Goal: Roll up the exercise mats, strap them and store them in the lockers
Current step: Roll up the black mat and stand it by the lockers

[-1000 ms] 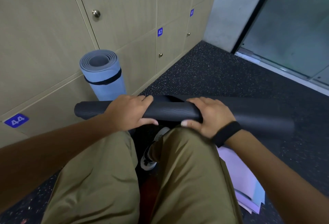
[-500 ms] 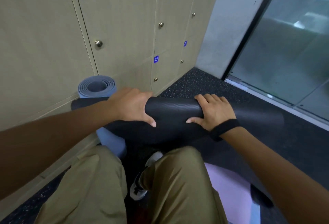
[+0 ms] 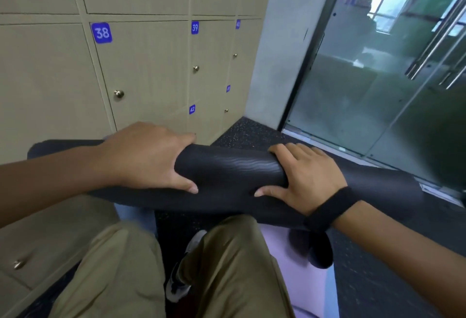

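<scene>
A rolled black exercise mat [image 3: 232, 171] lies crosswise in front of me, above my knees. My left hand [image 3: 148, 158] grips it left of the middle, fingers over the top and thumb underneath. My right hand [image 3: 305, 179] grips it right of the middle; a black band circles that wrist. A loose flap of the black mat hangs below the roll. The beige lockers [image 3: 146, 70], numbered 38, 39 and 42, stand shut on the left. Behind the black mat only a sliver of the rolled blue mat [image 3: 131, 214] shows.
A lilac mat [image 3: 297, 290] lies on the dark speckled floor [image 3: 378, 280] by my right leg. Glass doors [image 3: 378, 78] with metal handles fill the right side. A grey wall [image 3: 277, 52] separates lockers and doors. My legs in khaki trousers take up the bottom.
The black mat has risen with both hands, and my view has tilted up. The standing blue mat is now almost hidden behind the black roll.
</scene>
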The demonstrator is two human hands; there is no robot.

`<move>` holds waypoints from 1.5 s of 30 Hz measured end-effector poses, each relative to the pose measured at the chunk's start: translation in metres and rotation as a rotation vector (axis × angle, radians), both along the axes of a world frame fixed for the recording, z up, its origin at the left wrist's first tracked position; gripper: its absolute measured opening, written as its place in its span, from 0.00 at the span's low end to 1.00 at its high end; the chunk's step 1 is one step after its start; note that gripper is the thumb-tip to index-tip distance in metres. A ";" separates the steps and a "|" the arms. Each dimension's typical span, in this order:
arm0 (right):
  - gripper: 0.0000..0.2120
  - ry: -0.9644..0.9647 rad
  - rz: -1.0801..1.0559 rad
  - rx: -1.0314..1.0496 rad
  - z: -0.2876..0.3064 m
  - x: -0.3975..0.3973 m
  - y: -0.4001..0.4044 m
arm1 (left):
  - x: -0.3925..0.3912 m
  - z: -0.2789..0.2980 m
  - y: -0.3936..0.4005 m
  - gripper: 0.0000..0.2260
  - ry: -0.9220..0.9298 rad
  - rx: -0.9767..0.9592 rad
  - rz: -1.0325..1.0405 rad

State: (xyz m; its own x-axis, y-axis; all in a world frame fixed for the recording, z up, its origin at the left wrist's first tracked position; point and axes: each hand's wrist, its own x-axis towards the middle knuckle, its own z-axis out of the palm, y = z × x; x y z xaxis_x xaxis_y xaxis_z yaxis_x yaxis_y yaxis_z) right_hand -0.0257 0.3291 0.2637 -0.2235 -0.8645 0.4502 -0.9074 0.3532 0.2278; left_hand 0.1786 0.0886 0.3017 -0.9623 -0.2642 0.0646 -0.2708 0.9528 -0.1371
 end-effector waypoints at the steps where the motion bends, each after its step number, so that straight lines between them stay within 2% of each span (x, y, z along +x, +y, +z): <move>1: 0.37 0.005 0.016 -0.006 -0.004 0.010 0.009 | 0.010 -0.004 0.009 0.27 -0.021 0.014 0.002; 6: 0.37 -0.071 0.054 0.070 -0.046 0.047 0.038 | 0.048 -0.045 0.033 0.26 -0.129 0.167 -0.033; 10: 0.37 -0.120 0.094 0.120 -0.083 0.070 0.049 | 0.069 -0.089 0.038 0.28 -0.208 0.279 -0.077; 19: 0.38 -0.043 0.144 0.203 -0.135 0.100 0.066 | 0.094 -0.153 0.057 0.22 -0.232 0.619 -0.079; 25: 0.35 -0.131 0.179 0.273 -0.145 0.092 0.058 | 0.094 -0.163 0.059 0.26 -0.206 0.549 -0.058; 27: 0.36 -0.193 0.195 0.328 -0.139 0.088 0.054 | 0.095 -0.168 0.057 0.25 -0.082 0.381 -0.145; 29: 0.40 -0.329 0.190 0.402 -0.132 0.082 0.049 | 0.098 -0.173 0.060 0.29 0.067 0.187 -0.230; 31: 0.45 -0.488 0.165 0.478 -0.126 0.075 0.045 | 0.099 -0.176 0.064 0.34 0.158 0.108 -0.217; 35: 0.44 -0.514 0.188 0.543 -0.122 0.068 0.039 | 0.098 -0.186 0.067 0.33 0.129 0.060 -0.205; 37: 0.41 -0.473 0.182 0.529 -0.122 0.070 0.038 | 0.096 -0.183 0.064 0.29 0.103 0.132 -0.204; 40: 0.36 -0.343 0.237 0.369 -0.126 0.070 0.039 | 0.088 -0.174 0.057 0.26 -0.042 0.346 -0.147; 45: 0.39 -0.200 0.273 0.212 -0.139 0.075 0.042 | 0.068 -0.165 0.034 0.23 -0.217 0.795 -0.069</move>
